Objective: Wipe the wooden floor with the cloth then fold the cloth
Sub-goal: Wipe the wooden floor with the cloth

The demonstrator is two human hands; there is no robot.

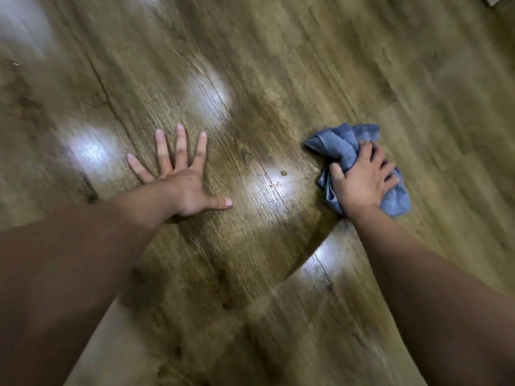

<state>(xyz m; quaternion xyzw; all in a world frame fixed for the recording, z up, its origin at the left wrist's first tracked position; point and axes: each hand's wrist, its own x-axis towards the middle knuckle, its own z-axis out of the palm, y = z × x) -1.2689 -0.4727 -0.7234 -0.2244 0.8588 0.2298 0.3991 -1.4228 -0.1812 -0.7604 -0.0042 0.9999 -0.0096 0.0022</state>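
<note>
A crumpled blue cloth (341, 143) lies bunched on the wooden floor (278, 79) at the right. My right hand (362, 182) grips it from above, fingers curled into the folds, pressing it onto the boards. My left hand (181, 174) lies flat on the floor to the left, fingers spread wide and palm down, holding nothing. Between the two hands a small droplet or crumb (283, 173) sits on the floor with a few tiny specks just below it.
Brown wood-grain planks fill the whole view, with several bright light reflections on them. A pale object's corner (498, 0) shows at the top right edge. The picture is blurred by motion.
</note>
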